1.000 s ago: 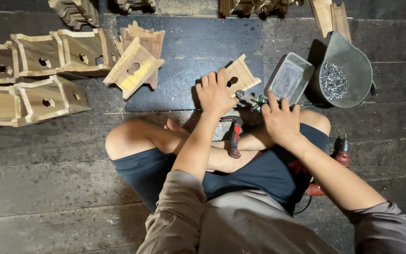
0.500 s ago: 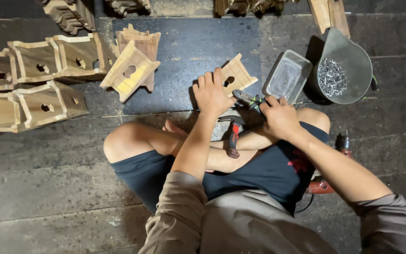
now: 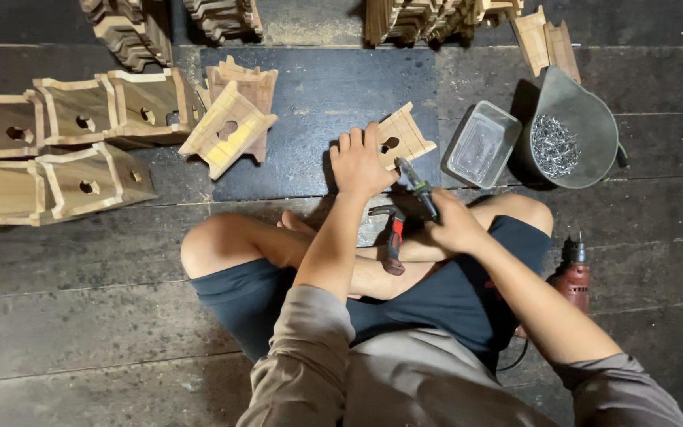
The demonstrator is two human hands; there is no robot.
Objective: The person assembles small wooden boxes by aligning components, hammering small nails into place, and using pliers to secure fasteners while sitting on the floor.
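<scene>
- Left hand (image 3: pixel 360 162) lies flat, fingers spread, pressing the small notched wooden piece with a keyhole cut-out (image 3: pixel 401 136) onto the dark floor (image 3: pixel 310 119).
- Right hand (image 3: pixel 454 225) is closed around a dark-handled hand tool (image 3: pixel 418 187), tip aimed at the piece (tip itself not clearly visible).
- Red-handled hammer (image 3: pixel 393 237) rests across the crossed legs.
- Grey scoop of nails (image 3: pixel 567 134) and clear plastic tray (image 3: pixel 482 144) sit just right.
- Judgement: positioning step; next calls for holding the piece steady.

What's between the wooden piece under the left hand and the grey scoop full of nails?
A clear plastic tub sits between the wooden piece and the grey scoop, as the head view shows.
</scene>
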